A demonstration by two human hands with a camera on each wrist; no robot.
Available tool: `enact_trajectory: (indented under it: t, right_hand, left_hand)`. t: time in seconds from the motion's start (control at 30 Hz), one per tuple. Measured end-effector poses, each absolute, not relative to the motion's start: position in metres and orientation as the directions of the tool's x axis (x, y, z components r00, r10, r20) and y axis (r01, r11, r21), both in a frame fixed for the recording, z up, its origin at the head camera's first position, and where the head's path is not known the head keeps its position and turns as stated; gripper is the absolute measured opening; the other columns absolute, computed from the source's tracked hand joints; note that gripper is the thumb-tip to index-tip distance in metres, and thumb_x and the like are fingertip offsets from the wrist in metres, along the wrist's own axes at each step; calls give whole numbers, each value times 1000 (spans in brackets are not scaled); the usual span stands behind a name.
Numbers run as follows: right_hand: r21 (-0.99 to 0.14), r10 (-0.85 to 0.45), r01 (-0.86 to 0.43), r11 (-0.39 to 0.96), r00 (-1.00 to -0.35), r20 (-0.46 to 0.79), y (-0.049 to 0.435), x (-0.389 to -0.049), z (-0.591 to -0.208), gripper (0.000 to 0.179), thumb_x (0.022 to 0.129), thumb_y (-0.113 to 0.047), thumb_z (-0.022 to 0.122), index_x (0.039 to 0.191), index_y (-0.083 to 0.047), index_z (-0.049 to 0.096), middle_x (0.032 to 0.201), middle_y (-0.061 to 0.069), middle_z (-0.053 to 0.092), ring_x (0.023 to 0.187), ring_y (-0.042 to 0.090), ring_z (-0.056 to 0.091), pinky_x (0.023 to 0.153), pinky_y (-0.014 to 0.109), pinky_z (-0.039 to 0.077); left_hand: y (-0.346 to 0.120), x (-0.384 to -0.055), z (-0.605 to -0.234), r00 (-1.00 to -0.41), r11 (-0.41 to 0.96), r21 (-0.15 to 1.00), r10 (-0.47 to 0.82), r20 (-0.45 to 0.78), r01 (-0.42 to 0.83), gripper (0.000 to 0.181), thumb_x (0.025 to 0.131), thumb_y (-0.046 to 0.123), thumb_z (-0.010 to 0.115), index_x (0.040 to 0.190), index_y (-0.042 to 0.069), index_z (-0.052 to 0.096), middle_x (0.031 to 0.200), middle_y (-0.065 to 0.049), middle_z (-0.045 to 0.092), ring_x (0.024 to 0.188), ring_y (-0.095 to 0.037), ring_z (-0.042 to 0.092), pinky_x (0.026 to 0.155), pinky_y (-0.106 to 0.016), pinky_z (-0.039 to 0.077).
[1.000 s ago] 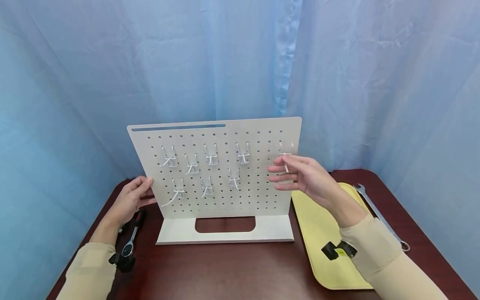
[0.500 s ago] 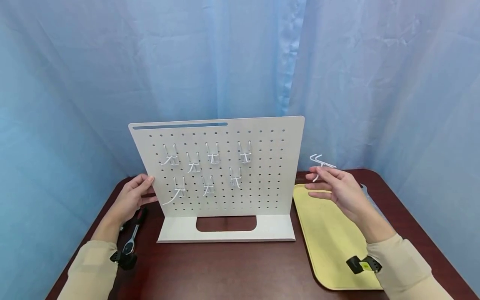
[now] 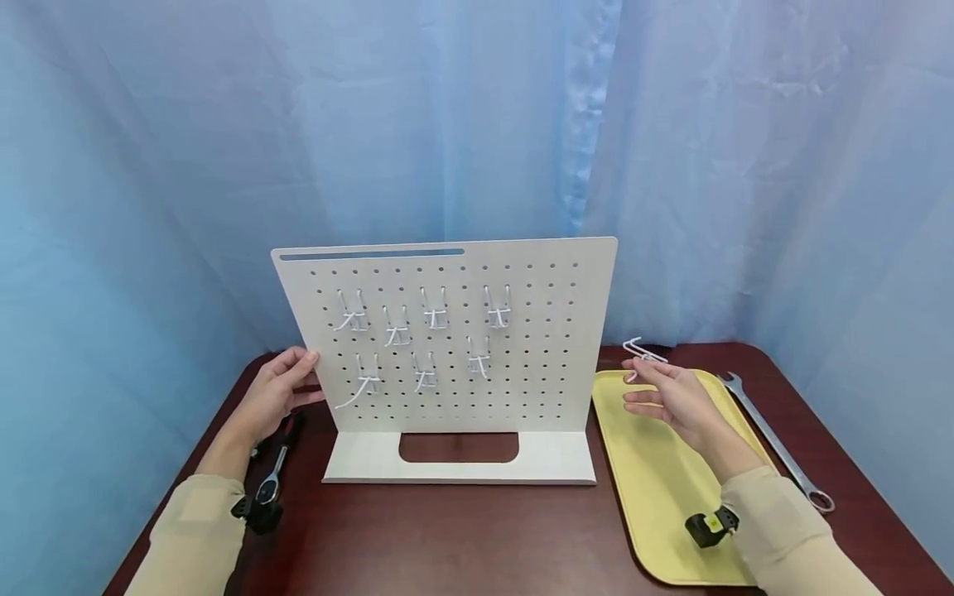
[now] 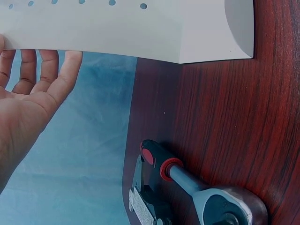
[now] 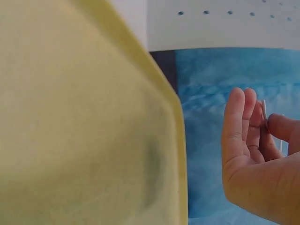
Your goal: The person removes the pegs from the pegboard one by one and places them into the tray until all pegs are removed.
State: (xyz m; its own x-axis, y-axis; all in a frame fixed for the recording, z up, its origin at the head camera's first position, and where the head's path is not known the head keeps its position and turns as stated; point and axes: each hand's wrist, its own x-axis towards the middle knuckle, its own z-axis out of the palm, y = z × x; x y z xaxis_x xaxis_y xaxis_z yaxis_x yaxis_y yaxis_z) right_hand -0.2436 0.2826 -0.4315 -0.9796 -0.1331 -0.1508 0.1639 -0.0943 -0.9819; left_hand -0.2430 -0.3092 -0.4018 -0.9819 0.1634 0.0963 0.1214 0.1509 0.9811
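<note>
A white hook (image 3: pixel 652 355) (thin wire, tilted) is held beside the standing white pegboard (image 3: pixel 537 346).

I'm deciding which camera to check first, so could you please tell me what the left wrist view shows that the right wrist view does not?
Left wrist only: the left hand gripping the pegboard's edge, a ratchet, and a tool with a silver bar beside it.
Right wrist only: the right hand pinching a white hook, and the yellow tray.
Both: the pegboard's holes and the blue curtain.

The pegboard (image 3: pixel 517 344) looks smooth and matt, the tabletop (image 3: pixel 417 538) glossy wood grain. The wrench (image 3: pixel 775 441) is shiny metal; the curtain (image 3: pixel 447 124), satiny cloth.
</note>
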Motion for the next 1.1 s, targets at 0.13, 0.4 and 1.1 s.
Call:
enact_trajectory:
  t: [0.13, 0.4, 1.1]
  right_hand:
    - [-980, -137, 199, -5, -971, -196, 286, -248, -444, 52, 104, -39, 59, 139, 0, 54, 108, 4, 65, 85, 15, 72, 83, 34, 61]
    - [-949, -151, 314, 32, -937, -315, 292, -260, -461, 39, 104, -28, 62, 131, 0, 60, 101, 2, 68, 76, 13, 70, 78, 34, 62]
    - [-917, -167, 357, 178, -907, -386, 299, -268, -478, 50, 105, -27, 59, 134, 12, 49, 96, 7, 71, 77, 14, 72, 75, 34, 63]
  left_hand:
    - [-309, -242, -403, -983, 157, 980, 156, 100, 124, 35, 108, 33, 52, 109, -2, 54, 108, 2, 68, 99, -15, 70, 83, -35, 61]
    - [-308, -245, -404, -985, 178, 977, 149, 90, 117, 37, 107, 36, 52, 111, 0, 56, 109, 3, 69, 100, -13, 69, 84, -35, 61]
    - [-309, -246, -404, -983, 196, 975, 168, 76, 109, 37, 108, 38, 51, 113, 2, 56, 112, 2, 67, 103, -13, 68, 85, -35, 60]
